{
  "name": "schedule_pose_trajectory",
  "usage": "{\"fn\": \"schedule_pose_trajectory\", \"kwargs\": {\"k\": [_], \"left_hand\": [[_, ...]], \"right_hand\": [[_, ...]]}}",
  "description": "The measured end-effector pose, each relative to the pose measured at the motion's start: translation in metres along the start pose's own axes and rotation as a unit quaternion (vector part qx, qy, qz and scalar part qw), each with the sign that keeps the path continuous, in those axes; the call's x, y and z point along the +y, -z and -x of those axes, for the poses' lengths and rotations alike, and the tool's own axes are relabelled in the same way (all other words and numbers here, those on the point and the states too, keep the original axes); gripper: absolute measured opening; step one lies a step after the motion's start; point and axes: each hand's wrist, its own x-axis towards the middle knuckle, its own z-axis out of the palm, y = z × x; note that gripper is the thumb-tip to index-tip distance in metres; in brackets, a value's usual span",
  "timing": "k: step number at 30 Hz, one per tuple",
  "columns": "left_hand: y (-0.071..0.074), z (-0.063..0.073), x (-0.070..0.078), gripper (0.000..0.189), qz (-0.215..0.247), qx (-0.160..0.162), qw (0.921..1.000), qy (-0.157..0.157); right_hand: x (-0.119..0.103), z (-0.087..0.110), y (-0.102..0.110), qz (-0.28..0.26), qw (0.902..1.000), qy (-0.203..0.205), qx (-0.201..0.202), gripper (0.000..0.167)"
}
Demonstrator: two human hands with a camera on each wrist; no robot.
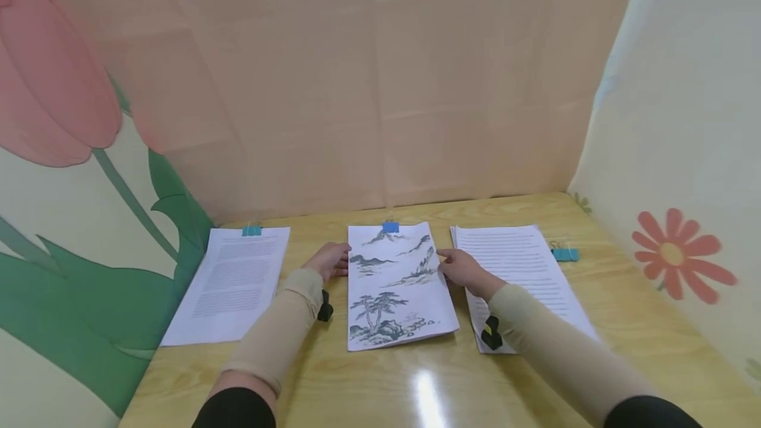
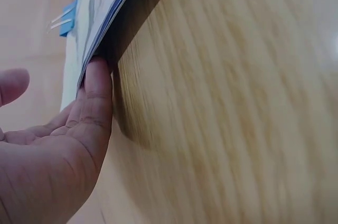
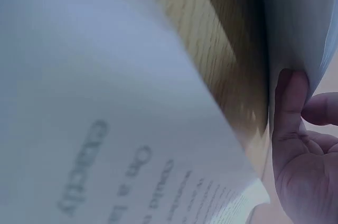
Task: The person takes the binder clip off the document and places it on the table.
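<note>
A sheaf of papers (image 1: 389, 289) with an ink landscape on its top sheet lies at the middle of the table, a blue binder clip (image 1: 390, 227) on its far edge. Straight fingers of my left hand (image 1: 329, 260) reach under its left edge; in the left wrist view the thumb (image 2: 13, 85) stands off the paper. On the opposite side, my right hand (image 1: 466, 271) pinches the right edge between thumb and fingers. The right wrist view shows the fingers (image 3: 293, 97) against the underside, with the sheaf's side raised off the wood.
To the left lies a printed paper stack (image 1: 238, 283) with a teal binder clip (image 1: 252, 231). Lined papers (image 1: 511, 256) lie at right, partly under my right forearm. Beside them is a loose teal binder clip (image 1: 565, 255). A beige backdrop (image 1: 368, 84) rises behind the table.
</note>
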Motion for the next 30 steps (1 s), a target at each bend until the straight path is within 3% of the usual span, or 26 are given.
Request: {"fn": "schedule_pose_trajectory", "kwargs": {"k": [7,14,19,30], "left_hand": [[-0.013,-0.011,0.016,0.037,-0.016,-0.006,0.9996,-0.020],[-0.016,-0.025,0.009,0.043,-0.023,0.014,0.9994,-0.023],[-0.016,-0.031,0.004,0.044,-0.024,0.010,0.9988,-0.040],[-0.022,-0.038,0.011,0.040,-0.009,0.031,0.9967,-0.075]], "right_hand": [[0.003,0.007,0.013,-0.020,0.9994,-0.012,0.027,0.056],[0.006,0.019,0.006,-0.053,0.9979,-0.029,0.024,0.055],[0.010,0.026,0.001,-0.058,0.9970,-0.039,0.032,0.054],[0.008,0.033,0.005,-0.062,0.9969,-0.037,0.031,0.053]]}}
